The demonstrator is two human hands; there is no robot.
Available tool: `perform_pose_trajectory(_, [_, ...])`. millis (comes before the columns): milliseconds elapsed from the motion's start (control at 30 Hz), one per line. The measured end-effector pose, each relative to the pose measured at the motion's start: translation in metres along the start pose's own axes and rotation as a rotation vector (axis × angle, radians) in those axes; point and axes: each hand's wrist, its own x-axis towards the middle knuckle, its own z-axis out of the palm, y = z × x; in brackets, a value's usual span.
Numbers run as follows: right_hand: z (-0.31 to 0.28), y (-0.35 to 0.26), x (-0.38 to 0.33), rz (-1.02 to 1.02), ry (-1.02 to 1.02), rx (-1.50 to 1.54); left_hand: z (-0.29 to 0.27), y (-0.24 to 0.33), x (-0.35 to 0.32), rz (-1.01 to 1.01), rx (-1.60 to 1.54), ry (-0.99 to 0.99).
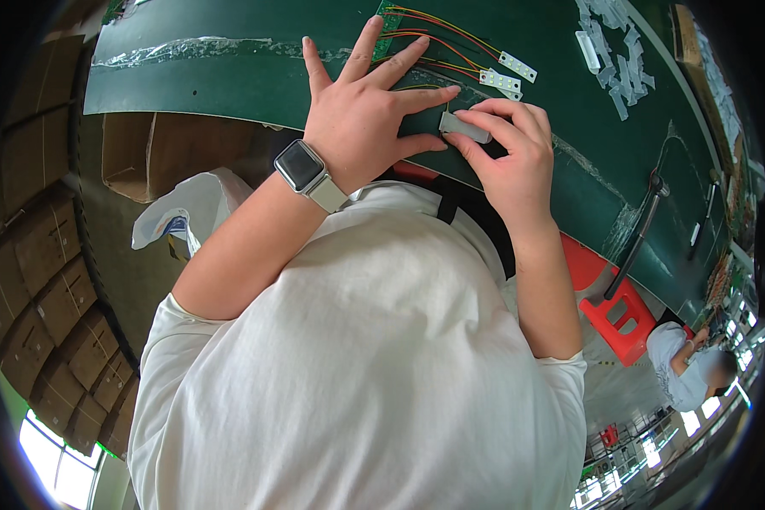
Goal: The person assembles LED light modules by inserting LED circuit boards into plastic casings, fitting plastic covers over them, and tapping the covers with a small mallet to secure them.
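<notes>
My left hand (357, 115) lies palm down with its fingers spread wide, over the near edge of the green tabletop (229, 81). Its fingertips reach a green circuit board (388, 24) and the red, yellow and black wires (450, 30) leading from it. Small white LED boards (518, 66) sit at the wires' far ends. Between thumb and fingers, my right hand (518, 153) pinches a small grey-white rectangular block (465, 127) at its right end. The block is close to my left thumb and index finger, just above the table edge.
Translucent plastic scraps (625, 68) are scattered at the far right of the table. A dark rod-like tool (642, 229) overhangs the right edge near a red stool (620, 323). Cardboard boxes (55, 255) are stacked at left, beside a white bag (200, 204). Another person (684, 365) sits at lower right.
</notes>
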Motion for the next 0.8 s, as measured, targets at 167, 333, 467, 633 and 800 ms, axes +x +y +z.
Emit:
perform_pose_trajectory(167, [0.001,-0.001,-0.001,0.016,0.001,0.009,0.001,-0.001,-0.001,-0.004,0.003,-0.003])
perform_pose_trajectory(333, [0.001,0.001,-0.001,0.015,-0.002,0.004,-0.002,0.002,0.003,0.008,0.05,-0.015])
perform_pose_trajectory(467, [-0.008,0.003,-0.004,0.02,-0.001,0.036,-0.001,0.004,0.005,0.02,0.038,-0.018])
perform_pose_trajectory(633, [-0.067,0.025,-0.025,0.244,0.248,-0.127,-0.007,0.003,0.002,-0.025,0.039,-0.068])
perform_pose_trajectory(800, [-0.154,0.108,-0.106,0.771,0.415,-0.775,-0.01,0.006,0.005,-0.037,0.085,-0.132])
